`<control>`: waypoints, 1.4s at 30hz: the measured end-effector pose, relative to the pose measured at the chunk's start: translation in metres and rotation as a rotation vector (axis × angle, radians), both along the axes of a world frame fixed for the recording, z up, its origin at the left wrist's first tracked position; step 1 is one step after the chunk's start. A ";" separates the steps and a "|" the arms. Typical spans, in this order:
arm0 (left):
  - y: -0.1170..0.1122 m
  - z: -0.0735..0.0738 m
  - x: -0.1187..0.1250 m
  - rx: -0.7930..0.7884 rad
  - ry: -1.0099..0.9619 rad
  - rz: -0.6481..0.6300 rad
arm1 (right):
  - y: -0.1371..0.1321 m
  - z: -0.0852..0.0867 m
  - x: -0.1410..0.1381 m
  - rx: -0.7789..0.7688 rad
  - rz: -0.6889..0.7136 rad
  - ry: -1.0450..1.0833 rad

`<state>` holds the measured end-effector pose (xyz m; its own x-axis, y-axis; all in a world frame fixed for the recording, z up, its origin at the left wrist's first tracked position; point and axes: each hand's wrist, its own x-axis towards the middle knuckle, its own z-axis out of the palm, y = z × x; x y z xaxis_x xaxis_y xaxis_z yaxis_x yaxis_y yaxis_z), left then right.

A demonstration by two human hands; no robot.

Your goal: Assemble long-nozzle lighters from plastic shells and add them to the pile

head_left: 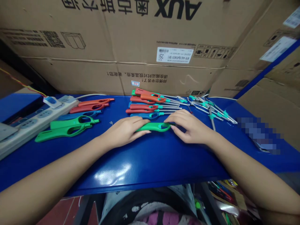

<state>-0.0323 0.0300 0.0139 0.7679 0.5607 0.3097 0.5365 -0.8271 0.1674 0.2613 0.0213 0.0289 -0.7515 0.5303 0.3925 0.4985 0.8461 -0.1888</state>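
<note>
A green lighter handle [153, 127] with a teal trigger lies level between my two hands. My left hand [125, 132] is closed round its rear end, thumb in front. My right hand [191, 125] pinches at its front end; the fingers hide what exactly they grip there. Just behind, several assembled stick lighters [145, 107] in red, orange, blue and green lie in a stack, their metal tubes pointing right. Behind my right hand is a loose pile of metal lighter tubes with teal parts [217, 109].
On the left, several tubeless handles, such as a green handle [63, 135], lie beside a white power strip [42, 117]. A large cardboard sheet [140, 50] stands behind the blue table [150, 165]. A pixelated object [262, 136] lies at the right.
</note>
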 end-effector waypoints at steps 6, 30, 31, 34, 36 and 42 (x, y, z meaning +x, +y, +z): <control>0.003 -0.004 -0.001 -0.069 -0.026 -0.016 | 0.002 0.003 0.003 0.181 -0.025 -0.046; -0.003 0.004 0.001 -0.016 0.095 0.186 | 0.022 -0.011 0.019 0.192 -0.317 -0.148; -0.002 0.004 0.000 -0.015 0.099 0.192 | 0.024 -0.011 0.021 0.195 -0.322 -0.141; -0.003 0.005 0.000 -0.015 0.111 0.201 | 0.026 -0.010 0.025 0.208 -0.311 -0.140; -0.004 0.006 0.000 -0.015 0.117 0.205 | 0.026 -0.009 0.025 0.220 -0.297 -0.153; -0.003 0.009 -0.001 -0.022 0.125 0.220 | 0.028 -0.004 0.034 0.253 -0.335 -0.187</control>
<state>-0.0332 0.0265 0.0232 0.6581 0.7243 0.2056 0.7209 -0.6850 0.1055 0.2955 0.0496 0.0252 -0.6253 0.6610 0.4148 0.7582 0.6404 0.1224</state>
